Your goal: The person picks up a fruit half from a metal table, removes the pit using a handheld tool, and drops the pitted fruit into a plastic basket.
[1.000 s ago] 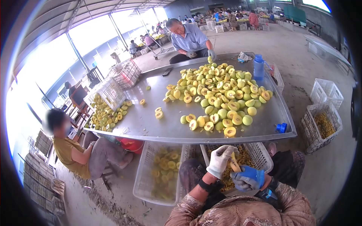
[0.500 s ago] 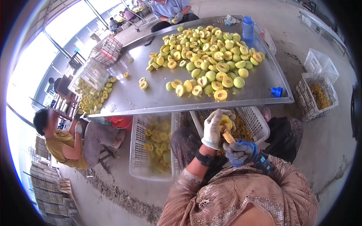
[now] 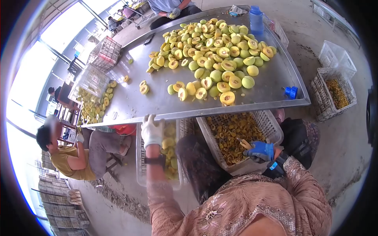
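Note:
My left hand (image 3: 152, 131), in a white glove, is over the basket of halved fruit (image 3: 169, 147), near the table's front edge. Its fingers are apart and nothing shows in them. My right hand (image 3: 260, 152), in a blue and grey glove, grips a wooden-handled tool (image 3: 245, 144) above the basket of small brownish-yellow pieces (image 3: 232, 131). On the metal table (image 3: 149, 106) lies a large pile of whole and halved yellow-green fruit (image 3: 212, 51). Two halves (image 3: 144, 87) lie apart to its left.
A blue bottle (image 3: 256, 21) and blue cap (image 3: 290, 93) stand at the table's right side. Crates (image 3: 332, 94) sit on the floor at right. One co-worker (image 3: 75, 157) sits at left, another (image 3: 173, 10) behind the table. Tipped crates (image 3: 92, 80) are at the left edge.
My left hand has moved left from beside my right hand to over the left basket, and the yellow fruit is gone from it. My right hand has moved slightly right and down with the tool.

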Demonstrator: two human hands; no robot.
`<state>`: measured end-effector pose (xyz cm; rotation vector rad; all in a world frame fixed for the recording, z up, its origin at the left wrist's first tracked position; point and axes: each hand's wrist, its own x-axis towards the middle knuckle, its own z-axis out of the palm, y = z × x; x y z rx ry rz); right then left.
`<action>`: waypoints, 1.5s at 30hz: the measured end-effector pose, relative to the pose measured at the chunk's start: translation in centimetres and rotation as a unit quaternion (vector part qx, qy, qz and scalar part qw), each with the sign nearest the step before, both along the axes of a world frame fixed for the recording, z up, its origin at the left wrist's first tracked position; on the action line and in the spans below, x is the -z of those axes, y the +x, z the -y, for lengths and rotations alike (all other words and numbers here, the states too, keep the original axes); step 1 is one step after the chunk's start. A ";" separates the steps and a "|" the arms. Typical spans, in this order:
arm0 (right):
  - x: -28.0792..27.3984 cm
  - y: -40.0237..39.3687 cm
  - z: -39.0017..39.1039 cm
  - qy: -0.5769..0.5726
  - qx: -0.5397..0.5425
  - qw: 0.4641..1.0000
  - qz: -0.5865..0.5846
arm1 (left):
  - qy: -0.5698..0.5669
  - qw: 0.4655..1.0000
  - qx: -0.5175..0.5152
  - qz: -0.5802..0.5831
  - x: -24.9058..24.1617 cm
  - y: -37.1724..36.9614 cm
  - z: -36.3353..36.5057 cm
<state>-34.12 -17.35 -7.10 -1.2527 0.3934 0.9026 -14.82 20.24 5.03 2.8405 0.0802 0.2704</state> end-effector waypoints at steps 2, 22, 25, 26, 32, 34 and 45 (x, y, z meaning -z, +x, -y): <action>0.6 0.1 0.2 0.076 0.043 0.996 0.018 | -0.021 0.997 0.067 0.037 0.1 3.2 0.8; -6.5 1.4 -0.5 -0.220 0.052 0.950 0.216 | -0.680 0.716 0.061 -0.148 -1.0 6.5 12.1; -10.6 2.0 -3.4 -0.074 0.132 0.973 0.176 | -0.695 0.702 0.111 -0.111 0.2 2.1 12.9; -11.9 2.0 -4.1 -0.055 0.137 0.972 0.183 | -0.750 0.633 0.101 -0.163 -1.0 0.2 13.4; -11.5 1.3 -6.4 -0.101 0.110 0.952 0.268 | -0.749 0.647 0.079 -0.116 -0.5 -7.0 16.1; -10.9 1.3 -6.9 -0.159 0.096 0.938 0.294 | -0.688 0.707 0.155 -0.050 0.9 -8.1 16.4; -10.1 -0.4 -8.9 -0.187 0.127 0.910 0.349 | -0.624 0.759 0.171 0.070 1.6 -11.7 18.1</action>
